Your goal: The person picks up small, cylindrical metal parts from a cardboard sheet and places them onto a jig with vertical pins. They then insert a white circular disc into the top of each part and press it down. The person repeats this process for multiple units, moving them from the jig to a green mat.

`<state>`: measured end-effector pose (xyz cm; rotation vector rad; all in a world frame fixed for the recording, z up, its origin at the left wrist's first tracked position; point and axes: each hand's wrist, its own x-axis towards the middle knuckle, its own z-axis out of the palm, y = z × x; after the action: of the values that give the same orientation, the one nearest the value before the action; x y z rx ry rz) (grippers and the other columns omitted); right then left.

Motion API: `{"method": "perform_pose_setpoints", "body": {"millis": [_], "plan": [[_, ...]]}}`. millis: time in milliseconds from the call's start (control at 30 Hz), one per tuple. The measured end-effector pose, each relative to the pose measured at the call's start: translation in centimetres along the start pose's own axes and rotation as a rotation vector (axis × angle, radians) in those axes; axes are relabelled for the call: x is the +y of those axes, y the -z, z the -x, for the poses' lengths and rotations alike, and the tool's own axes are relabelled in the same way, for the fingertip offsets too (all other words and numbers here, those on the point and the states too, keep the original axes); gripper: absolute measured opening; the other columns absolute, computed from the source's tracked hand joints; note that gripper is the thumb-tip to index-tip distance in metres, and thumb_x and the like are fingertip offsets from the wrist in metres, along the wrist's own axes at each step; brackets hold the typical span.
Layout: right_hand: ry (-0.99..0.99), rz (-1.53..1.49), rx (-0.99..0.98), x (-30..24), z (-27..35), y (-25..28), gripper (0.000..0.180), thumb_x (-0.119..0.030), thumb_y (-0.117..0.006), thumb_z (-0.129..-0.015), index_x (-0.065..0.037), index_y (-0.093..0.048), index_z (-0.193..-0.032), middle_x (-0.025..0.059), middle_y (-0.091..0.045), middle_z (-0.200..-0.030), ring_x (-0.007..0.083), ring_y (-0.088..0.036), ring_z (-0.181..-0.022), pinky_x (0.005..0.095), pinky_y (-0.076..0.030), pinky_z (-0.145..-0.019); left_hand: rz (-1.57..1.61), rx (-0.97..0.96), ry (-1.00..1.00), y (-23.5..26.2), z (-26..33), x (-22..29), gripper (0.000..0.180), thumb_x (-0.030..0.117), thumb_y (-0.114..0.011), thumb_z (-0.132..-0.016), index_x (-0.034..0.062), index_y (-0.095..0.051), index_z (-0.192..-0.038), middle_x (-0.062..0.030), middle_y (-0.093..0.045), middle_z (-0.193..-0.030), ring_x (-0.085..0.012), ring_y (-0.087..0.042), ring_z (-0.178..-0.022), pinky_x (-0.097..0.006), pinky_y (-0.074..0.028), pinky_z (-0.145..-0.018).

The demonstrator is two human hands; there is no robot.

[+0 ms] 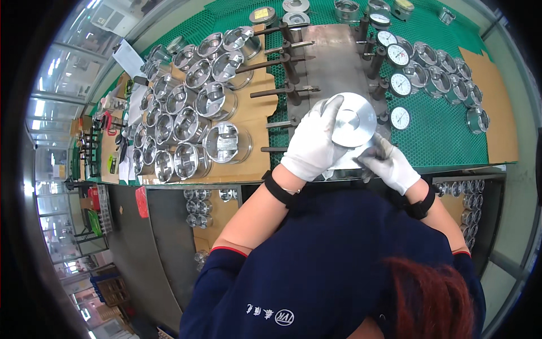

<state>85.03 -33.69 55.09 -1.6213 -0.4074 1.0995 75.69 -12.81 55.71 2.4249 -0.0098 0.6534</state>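
I have both gloved hands on one piston (354, 120), crown up, over the steel plate (333, 62). My left hand (314, 142) wraps its left side; my right hand (388, 163) pinches the near rim. It sits between the pin gauges (285, 90) and dial gauges (400, 85). By my reckoning, checking is midway: many pistons (192, 107) wait left, others (446, 79) stand right.

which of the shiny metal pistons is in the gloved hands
The round silver metal piston over the grey steel plate, flat crown up, held by both white-gloved hands; the other pistons sit on cardboard at the left.
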Motion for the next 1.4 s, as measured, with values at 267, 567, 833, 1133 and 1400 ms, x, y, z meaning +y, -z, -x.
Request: {"method": "perform_pose_setpoints", "body": {"millis": [267, 567, 833, 1133, 1400], "plan": [[0.024, 0.16, 0.032, 0.5, -0.9, 0.7, 0.093, -0.013, -0.074, -0.089, 0.001, -0.017, -0.161, 0.0078, -0.065, -0.099, 0.0109, -0.062, -0.086, 0.0256, -0.053, -0.076, 0.081, -0.041, 0.061, -0.4, -1.3, -1.0, 0.097, 0.019, -0.089, -0.069, 0.0054, -0.037, -0.149, -0.0275, -0.047, -0.142, -0.0462, -0.05, -0.128, -0.048, -0.046, -0.108], [-0.029, 0.1, 0.03, -0.1, -0.9, 0.6, 0.094, -0.014, -0.074, -0.088, 0.001, -0.017, -0.161, 0.0072, -0.066, -0.097, 0.0118, -0.062, -0.086, 0.0253, -0.052, -0.077, 0.101, -0.03, 0.106, -0.6, -1.6, -1.0, 0.095, 0.023, -0.089, -0.068, 0.0078, -0.04, -0.148, -0.0246, -0.05, -0.14, -0.0433, -0.052, -0.128, -0.047, -0.047, -0.107], [-0.036, 0.093, 0.033, 0.1, -1.0, 0.6, 0.093, -0.014, -0.074, -0.088, 0.0, -0.018, -0.162, 0.0052, -0.065, -0.095, 0.0107, -0.06, -0.084, 0.0253, -0.051, -0.075, 0.093, 0.007, 0.074, -1.1, -1.3, -1.4, 0.098, 0.023, -0.09, -0.069, 0.0063, -0.038, -0.15, -0.0244, -0.049, -0.141, -0.0433, -0.053, -0.128, -0.047, -0.047, -0.107], [-0.029, 0.168, 0.008, -0.8, -0.6, 0.8, 0.096, -0.014, -0.075, -0.088, -0.002, -0.016, -0.162, 0.0064, -0.066, -0.105, 0.0114, -0.062, -0.093, 0.0268, -0.053, -0.081, 0.13, -0.018, 0.164, -0.1, -1.7, -0.5, 0.086, 0.024, -0.086, -0.069, 0.0005, -0.046, -0.142, -0.0252, -0.056, -0.134, -0.0402, -0.058, -0.121, -0.045, -0.049, -0.103], [0.319, -0.354, 0.027, -6.2, 4.7, 5.5, 0.062, -0.011, -0.055, -0.09, 0.002, -0.042, -0.149, 0.0135, -0.056, -0.139, 0.0194, -0.055, -0.125, 0.0323, -0.043, -0.108, 0.841, -0.386, 0.586, 3.5, -2.6, 7.0, 0.052, 0.014, -0.065, -0.093, -0.005, -0.047, -0.138, -0.0111, -0.064, -0.113, -0.0178, -0.07, -0.09, -0.03, -0.055, -0.076]]}}
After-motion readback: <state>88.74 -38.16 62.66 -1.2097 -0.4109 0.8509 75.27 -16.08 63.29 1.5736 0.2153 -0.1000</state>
